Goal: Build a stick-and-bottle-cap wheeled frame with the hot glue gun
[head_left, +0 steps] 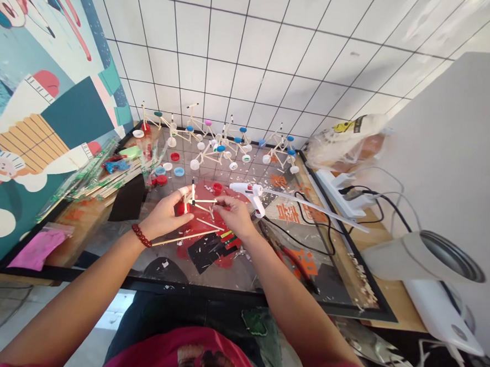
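Between my hands is a small bicycle model [204,201] of pale wooden sticks, with black at its upright end. My left hand [169,215] has its fingers closed around the upright end; a red cap [181,208] shows by these fingers, though I cannot tell if it is attached. My right hand [237,216] pinches the other end of the sticks between thumb and fingers. Just beyond the right hand lies a white glue gun [250,195] with a long glue stick in its back. Loose thin sticks [187,237] and black strips [204,254] lie below my hands.
Several finished stick bicycles [220,143] with cap wheels stand along the tiled wall. Loose caps [179,172] and wrapped sticks [116,178] are at left, beside a pink bag [39,247]. Red-handled pliers [296,261], a power strip [338,193] and a grey cylindrical container [423,258] are at right.
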The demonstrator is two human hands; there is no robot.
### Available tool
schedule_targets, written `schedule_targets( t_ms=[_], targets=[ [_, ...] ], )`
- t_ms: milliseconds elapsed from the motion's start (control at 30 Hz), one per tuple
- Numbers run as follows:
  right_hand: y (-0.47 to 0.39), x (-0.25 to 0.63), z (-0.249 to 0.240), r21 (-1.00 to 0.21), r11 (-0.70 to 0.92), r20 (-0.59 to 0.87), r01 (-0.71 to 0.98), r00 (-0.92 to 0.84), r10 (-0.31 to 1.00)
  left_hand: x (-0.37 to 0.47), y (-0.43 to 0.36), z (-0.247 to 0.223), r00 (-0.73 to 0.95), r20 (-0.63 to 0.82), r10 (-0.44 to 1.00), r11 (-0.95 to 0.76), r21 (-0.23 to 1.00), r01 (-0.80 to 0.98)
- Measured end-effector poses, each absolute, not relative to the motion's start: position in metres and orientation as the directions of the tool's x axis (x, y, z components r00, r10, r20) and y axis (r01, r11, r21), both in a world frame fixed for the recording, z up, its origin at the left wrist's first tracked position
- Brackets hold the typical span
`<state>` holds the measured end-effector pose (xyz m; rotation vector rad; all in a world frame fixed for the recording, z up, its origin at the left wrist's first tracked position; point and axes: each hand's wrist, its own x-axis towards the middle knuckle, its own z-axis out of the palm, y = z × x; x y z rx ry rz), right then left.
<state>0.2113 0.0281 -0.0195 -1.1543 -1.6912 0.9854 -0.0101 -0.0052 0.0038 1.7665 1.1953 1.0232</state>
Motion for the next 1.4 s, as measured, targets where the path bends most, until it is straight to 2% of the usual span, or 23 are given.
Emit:
schedule_targets(
  t_ms=[433, 667, 867, 1133, 1400],
  targets=[
    [0.028, 0.212, -0.020, -0.930, 0.248, 0.204, 0.270, -0.183, 0.962, -0.008, -0.005, 0.004, 0.217, 0.219, 0.951, -0.280, 0.910, 0.306],
    [0.026, 0.213, -0.015, -0.931, 0.252, 0.196, 0.265, -0.219, 0.956, -0.011, 0.000, -0.004, 0.092, 0.242, 0.966, -0.259, 0.887, 0.383],
    [0.023, 0.212, -0.013, -0.939, 0.251, 0.198, 0.236, -0.225, 0.954, -0.008, 0.001, -0.006, 0.084, 0.297, 0.951, -0.304, 0.862, 0.406],
    [0.022, 0.211, -0.013, -0.933, 0.230, 0.165, 0.279, -0.238, 0.957, -0.005, 0.000, -0.004, 0.069, 0.322, 0.944, -0.318, 0.833, 0.452],
    [0.021, 0.212, -0.012, -0.909, 0.251, 0.170, 0.332, -0.252, 0.953, -0.006, 0.000, -0.009, 0.073, 0.353, 0.933, -0.350, 0.838, 0.418]
  ],
)
